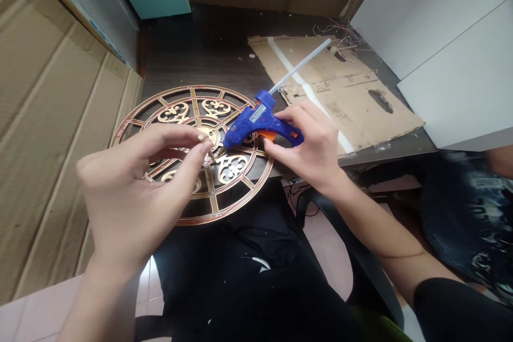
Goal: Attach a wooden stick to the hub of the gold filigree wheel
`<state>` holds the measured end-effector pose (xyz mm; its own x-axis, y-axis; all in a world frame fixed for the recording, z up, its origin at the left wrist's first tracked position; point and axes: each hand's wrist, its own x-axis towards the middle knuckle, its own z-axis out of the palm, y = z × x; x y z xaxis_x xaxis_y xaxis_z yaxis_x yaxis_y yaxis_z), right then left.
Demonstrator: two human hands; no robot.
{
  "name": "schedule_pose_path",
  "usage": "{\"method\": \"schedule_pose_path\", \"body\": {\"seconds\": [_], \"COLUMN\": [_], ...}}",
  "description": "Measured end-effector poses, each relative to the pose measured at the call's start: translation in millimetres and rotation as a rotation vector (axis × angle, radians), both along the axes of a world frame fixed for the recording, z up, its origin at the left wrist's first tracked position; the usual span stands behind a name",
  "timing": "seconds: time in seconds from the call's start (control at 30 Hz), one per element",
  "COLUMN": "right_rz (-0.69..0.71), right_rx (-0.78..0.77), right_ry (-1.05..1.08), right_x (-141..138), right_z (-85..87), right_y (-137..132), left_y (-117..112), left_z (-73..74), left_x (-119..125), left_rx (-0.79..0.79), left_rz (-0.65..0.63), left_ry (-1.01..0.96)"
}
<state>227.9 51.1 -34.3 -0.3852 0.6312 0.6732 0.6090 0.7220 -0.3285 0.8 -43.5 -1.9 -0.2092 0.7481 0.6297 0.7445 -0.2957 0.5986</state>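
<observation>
the blue glue gun (250,123) sits in the right hand (302,141), fingers wrapped over its body, the orange trigger (269,136) showing below. it looks light and plastic, best held by its grip. a clear glue stick (300,64) juts from its back. the nozzle points toward a small peg (202,139), pinched between thumb and fingertips of the left hand (132,187), just above the middle of a round fretwork wheel (230,212). the gold and copper wheel lies flat at the edge of the worktop (200,48). it looks thin and stiff, its slim spokes perhaps brittle, so the outer rim is the place to take it. beyond it lies a torn cardboard sheet (352,112), with corrugated cardboard (52,117) on the left and white panels (452,37) on the right.
</observation>
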Motion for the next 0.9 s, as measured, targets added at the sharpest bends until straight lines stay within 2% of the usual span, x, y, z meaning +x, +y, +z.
{"method": "schedule_pose_path", "body": {"seconds": [0.67,0.9], "right_rz": [0.004,0.008], "right_rx": [-0.034,-0.002], "right_ry": [-0.009,-0.010], "right_x": [0.8,0.9], "right_z": [5.4,5.8], "right_y": [-0.8,0.8], "left_y": [-0.8,-1.3], "left_z": [-0.1,1.2], "left_x": [0.0,0.1], "left_rx": [-0.025,-0.016], "left_rz": [0.013,-0.007], "left_ry": [-0.034,-0.019]}}
